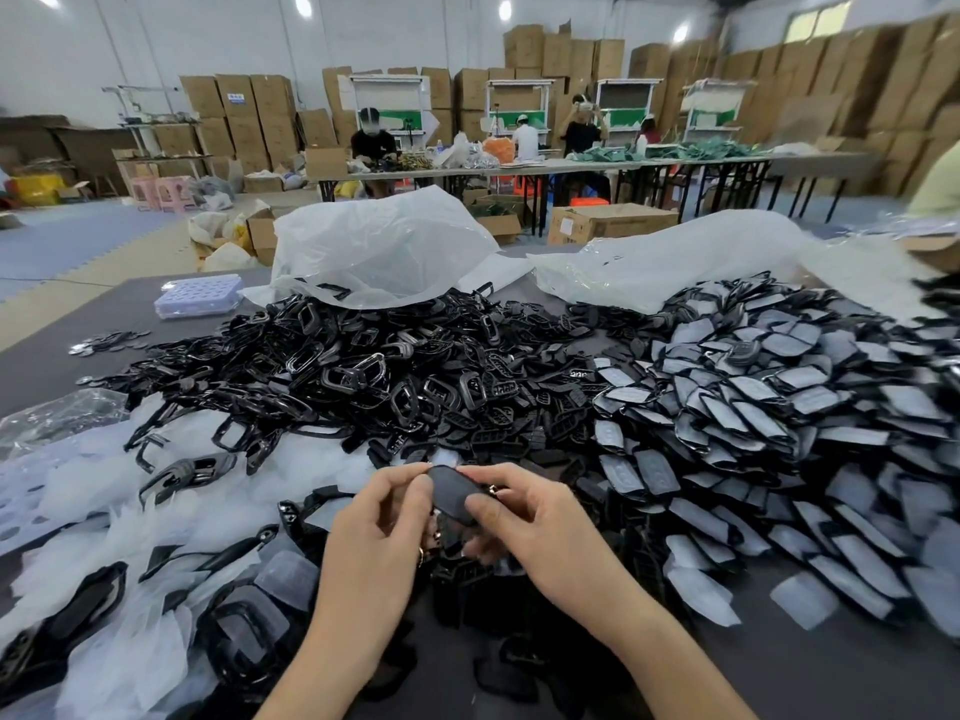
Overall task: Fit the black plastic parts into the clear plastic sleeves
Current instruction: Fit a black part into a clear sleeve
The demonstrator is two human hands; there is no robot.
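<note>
Pinching the black part (451,495) with left hand (382,517) and right hand (519,517), I'd align edges squarely; its sleeve is perhaps already on.

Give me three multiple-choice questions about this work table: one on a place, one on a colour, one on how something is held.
1. Where does the heap of grey-faced, black-edged sleeved parts lie?
A) on the person's left B) on the person's right C) on the floor
2. What colour is the small dimpled plastic box at the rear left?
A) pale lilac B) red C) green
3. How is the black oval plastic part held?
A) lying untouched B) by one hand C) by both hands

Answers: 1 B, it spreads beyond the right hand. 2 A, its top looks lilac. 3 C, the left hand and right hand each pinch it.
</note>
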